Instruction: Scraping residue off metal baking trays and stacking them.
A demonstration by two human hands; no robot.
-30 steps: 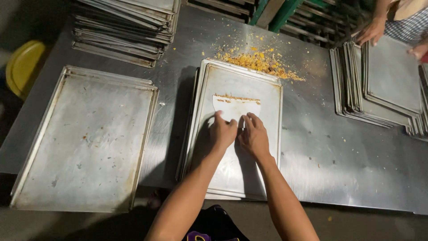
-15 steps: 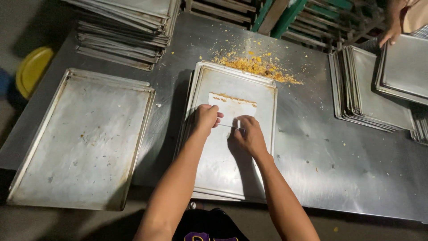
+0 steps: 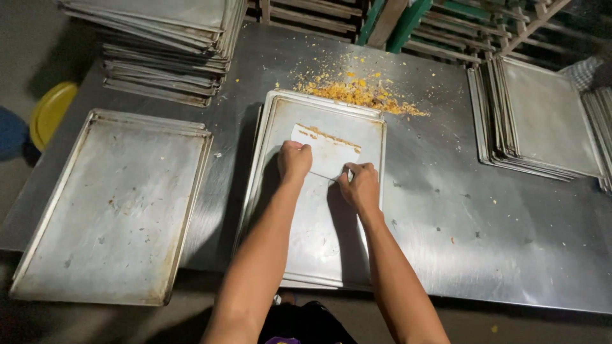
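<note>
From the head camera, the left hand (image 3: 294, 162) and the right hand (image 3: 361, 185) are both closed on the near edge of a flat, pale rectangular scraper (image 3: 326, 151), one hand at each end of it; the scraper lies on the upper half of a worn rectangular metal baking tray (image 3: 319, 255), and a thin line of yellow crumbs sits along the scraper's far edge; beyond the grip, just past the tray's far rim, a loose heap of yellow-orange crumbs (image 3: 357, 89) is spread on the steel table (image 3: 459, 236); to the left of the grip, well apart, a second empty scuffed tray (image 3: 115, 204) lies flat; farther away on that side stands a tall stack of metal trays (image 3: 166, 51); to the right of the grip lies a lower stack of trays (image 3: 542, 121); a yellow round dish (image 3: 51, 111) shows off the table's left edge.
</note>
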